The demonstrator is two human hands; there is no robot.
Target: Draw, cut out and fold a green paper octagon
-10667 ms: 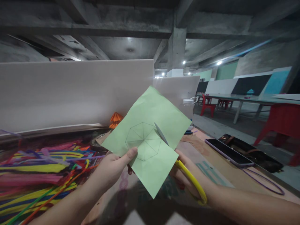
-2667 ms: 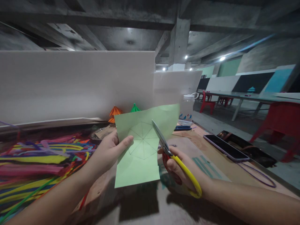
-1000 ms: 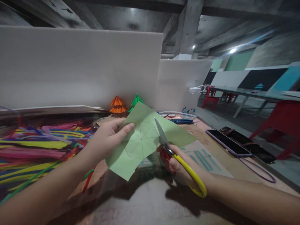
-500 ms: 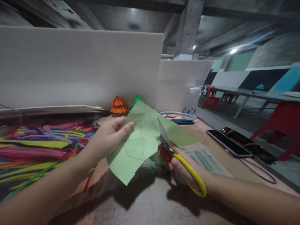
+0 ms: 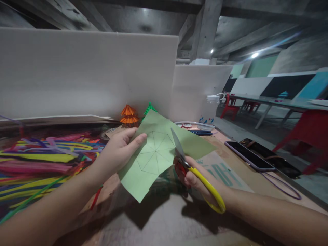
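Observation:
A light green sheet of paper (image 5: 146, 171) hangs over the table, pinched at its left side by my left hand (image 5: 123, 148), thumb on top. Pencil lines on it form a polygon with spokes meeting at the centre. My right hand (image 5: 194, 176) is wrapped round the yellow-handled scissors (image 5: 210, 194). One blade stands in front of the paper at the polygon's right side, pointing up and away; the other blade is hidden behind the sheet. Part of the paper spreads out to the right beyond the blade. The lower right edge is cut, with a small notch near the bottom.
Many coloured pipe cleaners (image 5: 46, 160) lie at the left. An orange cone-shaped ornament (image 5: 128, 114) and a green one (image 5: 150, 108) stand behind the paper. At the right are a bottle (image 5: 210, 109), dark blue pliers-like handles (image 5: 201, 132), a phone (image 5: 248, 155) and a black case (image 5: 271, 159).
The paper's right-hand flap has shifted slightly, its tip now looking sharper and further left. Both hands keep nearly the same place and hold.

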